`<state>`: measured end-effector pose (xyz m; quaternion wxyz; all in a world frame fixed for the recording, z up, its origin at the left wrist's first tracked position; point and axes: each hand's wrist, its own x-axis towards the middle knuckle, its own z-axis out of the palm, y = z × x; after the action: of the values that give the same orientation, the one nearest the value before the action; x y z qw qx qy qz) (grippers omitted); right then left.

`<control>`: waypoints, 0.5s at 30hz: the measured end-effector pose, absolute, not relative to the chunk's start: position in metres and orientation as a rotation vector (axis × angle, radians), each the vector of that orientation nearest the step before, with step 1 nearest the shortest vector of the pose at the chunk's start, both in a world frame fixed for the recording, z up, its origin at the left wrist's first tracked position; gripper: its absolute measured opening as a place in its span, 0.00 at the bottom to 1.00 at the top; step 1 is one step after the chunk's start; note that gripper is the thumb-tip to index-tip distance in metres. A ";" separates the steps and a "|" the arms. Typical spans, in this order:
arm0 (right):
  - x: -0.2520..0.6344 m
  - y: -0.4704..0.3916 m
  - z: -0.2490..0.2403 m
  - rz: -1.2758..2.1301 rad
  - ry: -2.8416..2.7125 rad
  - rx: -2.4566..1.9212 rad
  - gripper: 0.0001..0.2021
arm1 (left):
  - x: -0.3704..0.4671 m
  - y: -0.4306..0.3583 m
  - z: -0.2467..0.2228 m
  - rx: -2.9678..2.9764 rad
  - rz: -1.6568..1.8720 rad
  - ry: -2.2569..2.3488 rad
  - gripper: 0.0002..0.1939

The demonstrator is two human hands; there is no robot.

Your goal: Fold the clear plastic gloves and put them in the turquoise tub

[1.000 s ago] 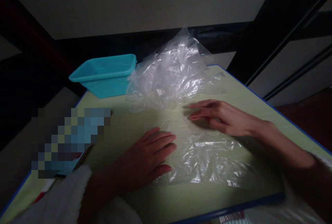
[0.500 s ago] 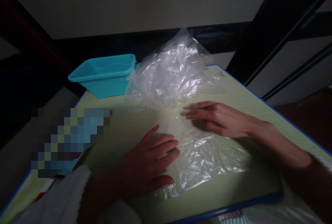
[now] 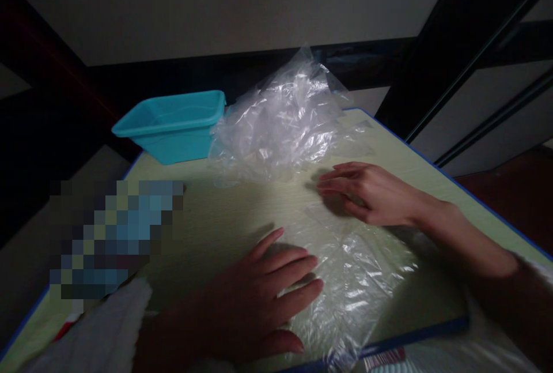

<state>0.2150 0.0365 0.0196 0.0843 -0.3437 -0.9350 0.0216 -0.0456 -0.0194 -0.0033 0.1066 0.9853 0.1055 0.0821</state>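
A clear plastic bag [image 3: 345, 281] lies crumpled on the table in front of me, its near end hanging over the blue front edge. My left hand [image 3: 276, 286] is at the bag's left side, palm down with fingers spread, the fingertips over its border. Beyond the bag's far side my right hand [image 3: 363, 191] hovers just above the table, fingers stretched loosely to the left and holding nothing visible. A heap of clear plastic bags [image 3: 285, 119] is piled at the back of the table, a short way past my right fingertips.
A turquoise plastic basin [image 3: 181, 145] stands at the back left, beside the heap. On the left lies a pixelated blue item [image 3: 133, 223]. The pale table [image 3: 207, 206] has a blue edge. Below its front edge more plastic and a striped item [image 3: 389, 361] show.
The plastic bag has shifted toward me and now overhangs the front edge. My left hand has moved right and nearer to me; my right hand has drawn slightly right.
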 end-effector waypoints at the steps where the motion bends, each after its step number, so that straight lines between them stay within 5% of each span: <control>1: 0.216 0.037 0.019 0.032 -2.793 -1.035 0.20 | -0.046 -0.019 -0.003 2.904 0.245 0.317 0.27; 9: 0.211 0.034 0.020 0.186 -2.847 -0.969 0.23 | -0.044 -0.024 -0.001 2.897 0.292 0.237 0.24; 15: 0.203 0.030 0.018 0.344 -2.871 -0.832 0.26 | -0.036 -0.036 0.003 2.989 0.330 0.177 0.14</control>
<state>0.2033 0.0303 0.0184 0.0662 -0.2760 -0.9521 0.1141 -0.0359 -0.0360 0.0032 0.0644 0.9902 0.0587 0.1091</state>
